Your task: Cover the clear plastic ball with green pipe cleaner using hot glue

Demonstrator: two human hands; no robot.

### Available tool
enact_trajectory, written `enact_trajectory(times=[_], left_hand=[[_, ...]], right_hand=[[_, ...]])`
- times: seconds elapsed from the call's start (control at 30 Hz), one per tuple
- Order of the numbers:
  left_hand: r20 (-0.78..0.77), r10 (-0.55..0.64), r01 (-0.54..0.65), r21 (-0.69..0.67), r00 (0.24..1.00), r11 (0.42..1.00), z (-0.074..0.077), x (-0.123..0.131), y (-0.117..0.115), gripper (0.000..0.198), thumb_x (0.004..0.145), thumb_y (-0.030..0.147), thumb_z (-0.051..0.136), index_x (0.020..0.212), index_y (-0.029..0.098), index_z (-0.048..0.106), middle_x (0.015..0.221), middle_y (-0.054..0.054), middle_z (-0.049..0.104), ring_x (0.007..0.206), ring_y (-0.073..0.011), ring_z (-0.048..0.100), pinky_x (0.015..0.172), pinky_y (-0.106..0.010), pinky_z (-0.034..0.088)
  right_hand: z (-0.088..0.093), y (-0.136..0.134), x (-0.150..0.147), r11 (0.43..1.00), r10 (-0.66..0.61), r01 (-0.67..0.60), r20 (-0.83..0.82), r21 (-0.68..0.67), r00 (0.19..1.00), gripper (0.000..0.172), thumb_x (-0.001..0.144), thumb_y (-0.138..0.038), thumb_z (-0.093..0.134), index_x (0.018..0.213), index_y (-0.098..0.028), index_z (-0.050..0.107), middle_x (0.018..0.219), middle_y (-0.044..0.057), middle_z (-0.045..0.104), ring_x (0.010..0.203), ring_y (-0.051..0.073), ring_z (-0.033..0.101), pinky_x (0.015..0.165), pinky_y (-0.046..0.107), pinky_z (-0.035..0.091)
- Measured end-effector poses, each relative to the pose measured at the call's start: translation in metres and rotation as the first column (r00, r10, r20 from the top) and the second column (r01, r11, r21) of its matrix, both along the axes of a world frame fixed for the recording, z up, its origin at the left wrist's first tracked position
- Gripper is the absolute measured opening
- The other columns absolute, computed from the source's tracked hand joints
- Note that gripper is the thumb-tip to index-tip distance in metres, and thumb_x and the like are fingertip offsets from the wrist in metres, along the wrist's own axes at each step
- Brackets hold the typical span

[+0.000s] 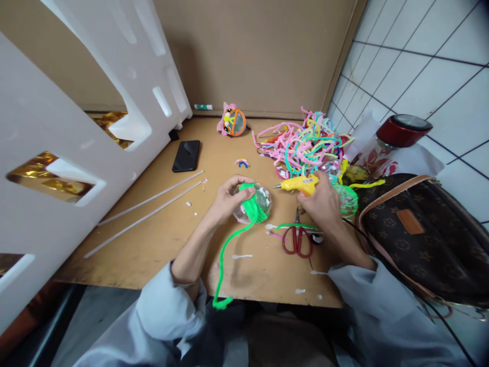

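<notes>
The tabletop (160,229) is a flat brown board with a scuffed front edge. A plain brown panel (260,51) closes the rear. The right side is a white tiled wall (420,61) with dark grout lines. A white foam sheet (76,127) with cut-outs stands at left, and gold foil (38,176) shows through them. Grey floor (95,311) lies below. Lighting is even.

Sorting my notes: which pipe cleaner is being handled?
The green pipe cleaner, wound round the clear ball in the left hand; most others form a pile.

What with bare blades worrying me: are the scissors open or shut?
Shut, it seems: the scissors' red loops lie close together and the blades run as one strip.
</notes>
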State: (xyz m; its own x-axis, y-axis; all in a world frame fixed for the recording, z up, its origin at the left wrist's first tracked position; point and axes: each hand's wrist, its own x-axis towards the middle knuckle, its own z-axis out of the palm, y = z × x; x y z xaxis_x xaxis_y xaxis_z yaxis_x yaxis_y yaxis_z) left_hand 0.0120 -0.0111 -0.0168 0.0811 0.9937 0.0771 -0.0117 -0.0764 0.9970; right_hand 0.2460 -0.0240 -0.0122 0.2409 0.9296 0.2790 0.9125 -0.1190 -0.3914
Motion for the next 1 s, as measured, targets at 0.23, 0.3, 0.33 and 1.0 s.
enact_trajectory(times=[0.23, 0.3, 0.33, 1.0], left_hand=[[0.035, -0.016, 0.016, -0.010, 0.999, 1.000, 0.000, 0.000, -0.001, 0.031, 0.062, 0.034, 0.078, 0.087, 0.017, 0.068, 0.090, -0.003, 0.074, 0.079, -0.0160, 0.064, 0.074, -0.027, 0.048], [0.057, -0.026, 0.027, -0.012, 0.998, 1.000, -0.001, -0.001, 0.000, 0.030, 0.064, 0.034, 0.078, 0.088, 0.018, 0.069, 0.091, -0.003, 0.074, 0.081, -0.0163, 0.065, 0.076, -0.028, 0.048], [0.069, -0.031, 0.032, -0.014, 0.997, 0.999, -0.002, -0.001, 0.000, 0.030, 0.065, 0.034, 0.078, 0.089, 0.018, 0.069, 0.091, -0.003, 0.074, 0.081, -0.0161, 0.065, 0.075, -0.027, 0.048], [0.139, -0.077, 0.084, -0.044, 0.987, 0.995, -0.009, -0.001, 0.000, 0.030, 0.071, 0.032, 0.077, 0.096, 0.018, 0.068, 0.099, -0.007, 0.076, 0.086, -0.0191, 0.070, 0.078, -0.031, 0.053]], right_hand=[[0.014, -0.008, 0.001, 0.934, 0.181, -0.142, -0.091, 0.329, 0.979, 0.084, 0.073, -0.027, 0.058, 0.149, -0.015, 0.025, 0.145, 0.020, 0.048, 0.123, 0.033, 0.058, 0.096, 0.046, 0.051], [0.017, -0.013, -0.001, 0.936, 0.183, -0.140, -0.106, 0.323, 0.977, 0.092, 0.074, -0.030, 0.059, 0.153, -0.016, 0.015, 0.143, 0.020, 0.051, 0.112, 0.032, 0.064, 0.087, 0.045, 0.055], [0.018, -0.015, -0.003, 0.940, 0.177, -0.133, -0.114, 0.313, 0.978, 0.097, 0.073, -0.031, 0.060, 0.155, -0.017, 0.011, 0.140, 0.019, 0.054, 0.102, 0.032, 0.068, 0.081, 0.044, 0.056], [0.025, -0.032, -0.017, 0.971, 0.194, -0.190, -0.011, 0.144, 0.981, 0.101, 0.072, -0.020, 0.056, 0.157, -0.019, 0.002, 0.158, 0.019, 0.035, 0.116, 0.033, 0.063, 0.083, 0.039, 0.056]])
